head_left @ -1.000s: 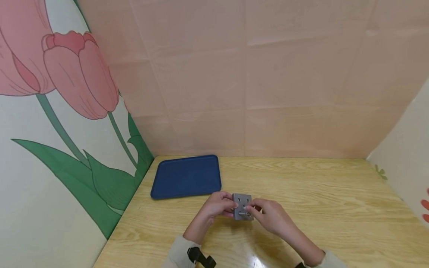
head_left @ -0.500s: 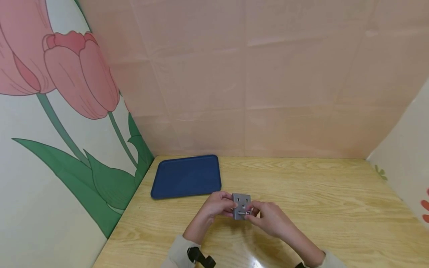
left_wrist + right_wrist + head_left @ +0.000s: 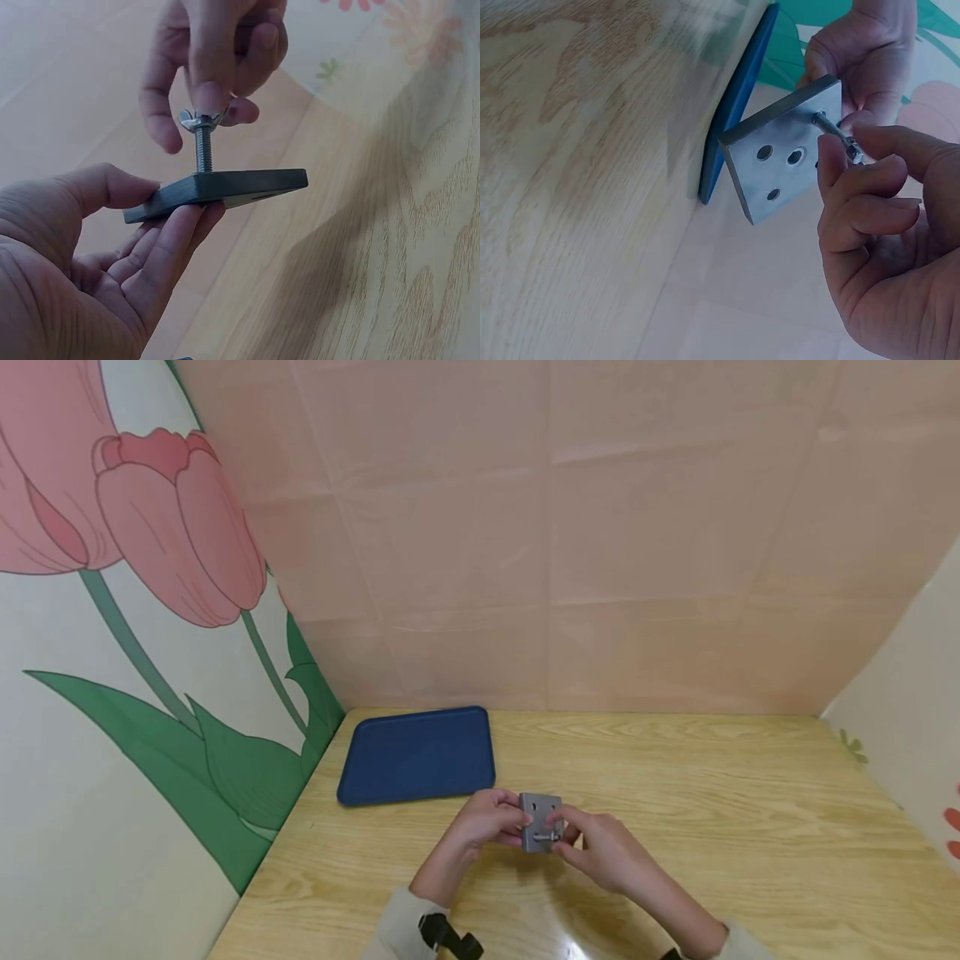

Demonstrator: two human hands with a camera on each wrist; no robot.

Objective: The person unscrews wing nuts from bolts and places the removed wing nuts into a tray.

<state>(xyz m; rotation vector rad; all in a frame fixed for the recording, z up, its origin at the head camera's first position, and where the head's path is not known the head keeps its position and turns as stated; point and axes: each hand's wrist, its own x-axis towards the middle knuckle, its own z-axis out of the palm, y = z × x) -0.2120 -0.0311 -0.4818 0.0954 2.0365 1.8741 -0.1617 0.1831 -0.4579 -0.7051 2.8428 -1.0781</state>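
The left hand (image 3: 487, 818) is gripping the metal plate (image 3: 784, 176) by one edge, thumb against one face and fingers against the other, and is holding it clear of the table (image 3: 712, 818). The bolt (image 3: 204, 150) is projecting square from the plate's face, beside the open holes (image 3: 796, 156); its long axis is running crosswise, the outer end pointing toward the right hand (image 3: 611, 852). The wing nut (image 3: 197, 120) is sitting at that end. The right hand is curling thumb and fingers round the wing nut, a fingertip touching it; how firmly it is pinching is hard to tell. The blue tray (image 3: 416, 756) is lying on the table, just beyond the left hand.
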